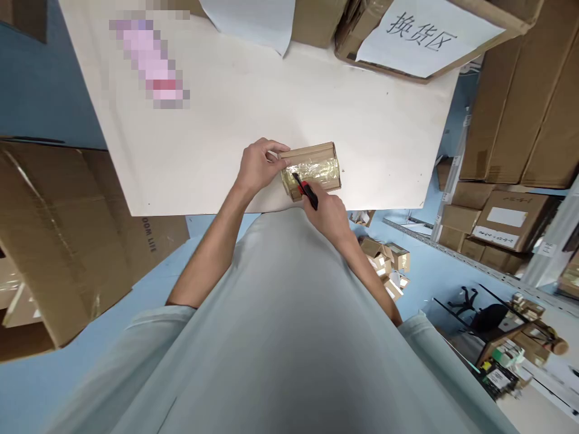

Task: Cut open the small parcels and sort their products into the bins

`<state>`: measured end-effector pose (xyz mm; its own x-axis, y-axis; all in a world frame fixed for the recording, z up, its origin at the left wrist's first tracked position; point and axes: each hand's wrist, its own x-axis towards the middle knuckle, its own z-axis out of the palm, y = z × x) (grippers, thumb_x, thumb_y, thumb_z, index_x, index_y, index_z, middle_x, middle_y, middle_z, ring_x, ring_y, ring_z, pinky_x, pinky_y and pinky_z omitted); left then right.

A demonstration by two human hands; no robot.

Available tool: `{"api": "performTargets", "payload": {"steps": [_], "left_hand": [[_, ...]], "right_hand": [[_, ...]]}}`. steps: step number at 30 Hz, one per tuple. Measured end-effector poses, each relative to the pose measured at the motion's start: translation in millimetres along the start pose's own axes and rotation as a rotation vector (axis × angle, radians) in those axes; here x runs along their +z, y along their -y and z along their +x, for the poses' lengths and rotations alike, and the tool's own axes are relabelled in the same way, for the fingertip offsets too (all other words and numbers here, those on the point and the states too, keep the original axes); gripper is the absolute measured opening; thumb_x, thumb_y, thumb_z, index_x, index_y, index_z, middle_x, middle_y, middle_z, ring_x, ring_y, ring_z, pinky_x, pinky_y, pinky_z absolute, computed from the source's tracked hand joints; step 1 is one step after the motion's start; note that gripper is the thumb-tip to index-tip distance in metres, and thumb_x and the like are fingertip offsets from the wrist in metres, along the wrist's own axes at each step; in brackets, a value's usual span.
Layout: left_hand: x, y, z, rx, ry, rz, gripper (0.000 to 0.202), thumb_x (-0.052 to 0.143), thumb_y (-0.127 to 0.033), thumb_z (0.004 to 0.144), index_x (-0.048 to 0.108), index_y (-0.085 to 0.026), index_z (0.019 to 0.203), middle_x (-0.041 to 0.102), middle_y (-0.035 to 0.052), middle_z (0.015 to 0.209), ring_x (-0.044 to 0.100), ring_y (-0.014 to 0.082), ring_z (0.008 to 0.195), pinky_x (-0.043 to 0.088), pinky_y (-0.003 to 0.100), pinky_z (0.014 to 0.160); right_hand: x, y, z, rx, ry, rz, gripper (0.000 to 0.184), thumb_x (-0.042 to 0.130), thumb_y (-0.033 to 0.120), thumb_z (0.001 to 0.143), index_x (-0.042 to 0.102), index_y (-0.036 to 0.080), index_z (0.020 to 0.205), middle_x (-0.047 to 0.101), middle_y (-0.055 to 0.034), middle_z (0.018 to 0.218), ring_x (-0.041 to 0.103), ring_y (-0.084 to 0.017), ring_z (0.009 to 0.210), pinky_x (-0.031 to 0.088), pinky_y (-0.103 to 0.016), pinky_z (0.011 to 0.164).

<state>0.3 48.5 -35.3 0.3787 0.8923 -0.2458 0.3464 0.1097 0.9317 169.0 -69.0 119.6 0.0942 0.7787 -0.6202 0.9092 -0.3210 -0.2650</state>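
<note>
A small cardboard box (319, 172) lies on the white table near its front edge, its top covered with shiny clear tape. My left hand (262, 164) grips the box's left end, thumb on top and fingers at the far edge. In my right hand (329, 211) is a black and red box cutter (309, 194), its tip resting at or just over the taped top, left of the middle. Whether the blade has gone into the tape is too small to tell.
Along the back of the white table (217, 120) stands an open carton (344, 36) with a paper sign. A blurred-out pink item (149, 60) lies at the back left. Large cartons (67, 235) stand left on the floor; shelves with boxes (502, 217) are at right.
</note>
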Motion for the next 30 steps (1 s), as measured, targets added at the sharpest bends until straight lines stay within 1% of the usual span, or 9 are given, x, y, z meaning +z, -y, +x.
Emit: {"api": "performTargets", "payload": {"steps": [2, 4, 10, 14, 17, 21, 23, 26, 30], "left_hand": [[0.3, 6, 6, 0.007, 0.015, -0.025, 0.030, 0.088, -0.034, 0.090, 0.080, -0.022, 0.117, 0.074, 0.0059, 0.118, 0.074, 0.0255, 0.105, 0.063, 0.057, 0.109], [-0.6, 10, 7, 0.015, 0.027, -0.036, 0.030, 0.088, -0.034, 0.089, 0.080, -0.022, 0.115, 0.075, 0.0057, 0.117, 0.074, 0.0249, 0.103, 0.063, 0.057, 0.109], [-1.1, 4, 3, 0.023, 0.041, -0.018, 0.025, 0.085, -0.033, 0.091, 0.081, -0.023, 0.114, 0.076, 0.0048, 0.117, 0.074, 0.0222, 0.093, 0.064, 0.055, 0.107], [7.0, 1, -1, 0.017, 0.029, -0.002, 0.022, 0.083, -0.031, 0.091, 0.081, -0.025, 0.112, 0.078, 0.0031, 0.117, 0.073, 0.0241, 0.096, 0.061, 0.051, 0.108], [14.8, -2, -4, -0.005, -0.009, 0.019, 0.019, 0.081, -0.029, 0.093, 0.081, -0.026, 0.111, 0.079, 0.0021, 0.116, 0.073, 0.0249, 0.098, 0.059, 0.048, 0.108], [19.5, -11, -7, -0.052, -0.062, 0.057, 0.016, 0.076, -0.023, 0.093, 0.081, -0.026, 0.108, 0.082, 0.0018, 0.116, 0.072, 0.0223, 0.089, 0.060, 0.043, 0.100], [17.4, -17, -8, -0.074, -0.062, 0.096, 0.018, 0.074, -0.019, 0.093, 0.081, -0.025, 0.108, 0.082, 0.0018, 0.119, 0.071, 0.0209, 0.086, 0.059, 0.041, 0.098], [10.6, -24, -9, -0.082, -0.026, 0.150, 0.019, 0.073, -0.017, 0.094, 0.080, -0.025, 0.110, 0.082, 0.0020, 0.121, 0.072, 0.0205, 0.086, 0.058, 0.040, 0.097], [4.9, -28, -9, -0.088, -0.011, 0.172, 0.020, 0.074, -0.018, 0.094, 0.081, -0.025, 0.111, 0.082, 0.0017, 0.120, 0.071, 0.0196, 0.085, 0.057, 0.039, 0.095]], "right_hand": [[5, 12, 2, 0.027, 0.011, -0.016, 0.055, 0.040, 0.037, 0.118, 0.056, 0.024, 0.169, 0.085, -0.0137, 0.133, 0.080, -0.040, 0.112, 0.062, -0.045, 0.093], [7, 22, 3, 0.055, 0.022, -0.034, 0.055, 0.039, 0.036, 0.118, 0.055, 0.023, 0.169, 0.085, -0.0152, 0.133, 0.080, -0.040, 0.114, 0.062, -0.046, 0.094], [6, 47, 5, 0.140, 0.056, -0.082, 0.051, 0.040, 0.033, 0.120, 0.056, 0.020, 0.167, 0.084, -0.0181, 0.131, 0.079, -0.039, 0.115, 0.062, -0.045, 0.094], [2, 59, 14, 0.157, 0.082, -0.150, 0.043, 0.040, 0.030, 0.120, 0.067, 0.019, 0.151, 0.083, -0.0205, 0.130, 0.078, -0.038, 0.118, 0.061, -0.044, 0.094], [-3, 63, 14, 0.162, 0.103, -0.182, 0.041, 0.040, 0.029, 0.120, 0.069, 0.019, 0.146, 0.083, -0.0213, 0.129, 0.078, -0.037, 0.120, 0.061, -0.044, 0.096], [-2, 60, -6, 0.207, 0.206, -0.234, 0.040, 0.043, 0.031, 0.120, 0.069, 0.019, 0.148, 0.082, -0.0218, 0.132, 0.079, -0.036, 0.122, 0.061, -0.043, 0.097], [4, 58, -15, 0.230, 0.242, -0.247, 0.041, 0.042, 0.031, 0.120, 0.068, 0.019, 0.150, 0.082, -0.0219, 0.132, 0.080, -0.036, 0.122, 0.061, -0.043, 0.097], [11, 56, -22, 0.223, 0.228, -0.222, 0.043, 0.040, 0.030, 0.120, 0.066, 0.018, 0.153, 0.082, -0.0204, 0.132, 0.079, -0.035, 0.123, 0.060, -0.042, 0.096], [4, 58, -29, 0.209, 0.217, -0.185, 0.046, 0.039, 0.033, 0.121, 0.063, 0.020, 0.158, 0.084, -0.0184, 0.130, 0.079, -0.036, 0.121, 0.059, -0.041, 0.095]]}}
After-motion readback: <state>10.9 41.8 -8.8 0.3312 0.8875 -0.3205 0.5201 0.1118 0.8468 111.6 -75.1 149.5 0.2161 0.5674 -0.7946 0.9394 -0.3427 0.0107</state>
